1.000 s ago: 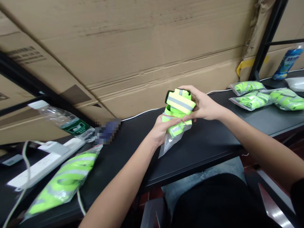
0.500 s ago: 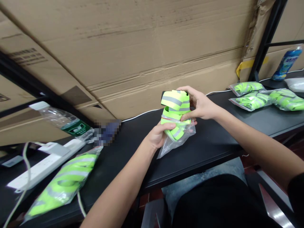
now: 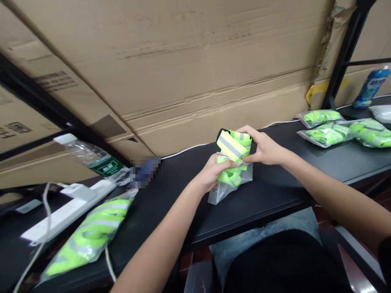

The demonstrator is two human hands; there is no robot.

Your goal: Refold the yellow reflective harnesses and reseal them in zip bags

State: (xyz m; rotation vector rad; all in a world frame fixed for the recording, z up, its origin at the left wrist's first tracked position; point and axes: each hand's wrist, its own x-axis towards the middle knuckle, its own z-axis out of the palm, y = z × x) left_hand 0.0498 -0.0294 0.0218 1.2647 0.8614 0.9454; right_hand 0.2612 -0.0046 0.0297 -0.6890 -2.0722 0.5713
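Observation:
Between my hands is a folded neon-yellow reflective strap (image 3: 233,144) with grey stripes, its lower part inside a clear plastic zip bag (image 3: 218,194) and its upper part sticking out of the mouth. My left hand (image 3: 210,175) is closed round the bag's left side, thumb across the front near the red seal line. My right hand (image 3: 264,148) grips the strap and the bag's rim from the right, fingers behind and thumb in front. The fingers behind the strap are partly hidden.
A filled bag of strap (image 3: 88,234) lies at left beside a white power strip (image 3: 67,211) and a plastic water bottle (image 3: 94,158). Several filled bags (image 3: 328,134) lie at right, near a blue bottle (image 3: 371,87). Cardboard (image 3: 198,61) stands behind the black table (image 3: 275,195).
The strap sits lower in the bag, and its upper folds have tilted. My left thumb has slid further across the front. The view has shifted slightly.

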